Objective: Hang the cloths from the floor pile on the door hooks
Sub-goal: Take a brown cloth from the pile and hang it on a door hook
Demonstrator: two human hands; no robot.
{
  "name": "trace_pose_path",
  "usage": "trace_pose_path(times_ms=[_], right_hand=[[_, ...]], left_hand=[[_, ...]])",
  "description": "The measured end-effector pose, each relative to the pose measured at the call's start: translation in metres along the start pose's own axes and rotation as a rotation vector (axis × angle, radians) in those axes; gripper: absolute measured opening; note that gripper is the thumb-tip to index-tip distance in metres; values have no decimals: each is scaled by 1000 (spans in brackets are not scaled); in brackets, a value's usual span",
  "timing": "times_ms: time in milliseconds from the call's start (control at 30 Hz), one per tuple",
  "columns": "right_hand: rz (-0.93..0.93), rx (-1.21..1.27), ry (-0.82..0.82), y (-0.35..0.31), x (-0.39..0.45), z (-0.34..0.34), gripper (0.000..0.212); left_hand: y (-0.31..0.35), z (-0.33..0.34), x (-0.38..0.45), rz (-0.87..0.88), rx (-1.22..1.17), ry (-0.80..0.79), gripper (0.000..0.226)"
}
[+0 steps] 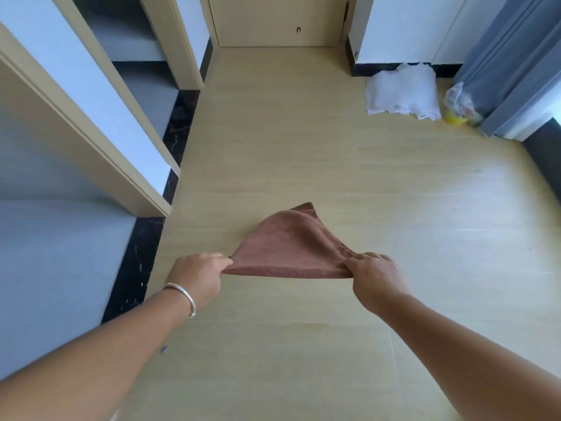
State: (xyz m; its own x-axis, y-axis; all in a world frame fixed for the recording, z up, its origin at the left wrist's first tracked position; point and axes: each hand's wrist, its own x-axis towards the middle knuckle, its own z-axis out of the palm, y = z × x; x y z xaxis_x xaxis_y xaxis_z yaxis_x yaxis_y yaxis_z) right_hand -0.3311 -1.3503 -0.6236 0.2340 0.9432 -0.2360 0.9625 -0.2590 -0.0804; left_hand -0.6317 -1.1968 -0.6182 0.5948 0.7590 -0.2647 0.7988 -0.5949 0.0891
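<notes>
I hold a brown terry cloth (291,244) stretched above the pale wood-grain floor (273,141). My left hand (198,276) pinches one corner and my right hand (375,276) pinches the other, fingers curled on its hemmed edge. That taut edge runs left to right; the rest bulges away toward the closed door (279,19), tapering to a point.

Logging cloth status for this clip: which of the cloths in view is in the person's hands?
The brown cloth, stretched between the left hand and right hand. The white cloth lies untouched on the floor by the far wall.
</notes>
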Motion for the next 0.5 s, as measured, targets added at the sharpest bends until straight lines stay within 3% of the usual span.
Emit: trace_pose_path(times_ms=[300,500], right_hand=[[58,-102,-378,-28,-120,199,43],[81,-60,-534,-41,-173,289,42]], left_hand=[[29,201,-112,-22,26,-365,40],[23,297,-171,-113,-64,-555,49]])
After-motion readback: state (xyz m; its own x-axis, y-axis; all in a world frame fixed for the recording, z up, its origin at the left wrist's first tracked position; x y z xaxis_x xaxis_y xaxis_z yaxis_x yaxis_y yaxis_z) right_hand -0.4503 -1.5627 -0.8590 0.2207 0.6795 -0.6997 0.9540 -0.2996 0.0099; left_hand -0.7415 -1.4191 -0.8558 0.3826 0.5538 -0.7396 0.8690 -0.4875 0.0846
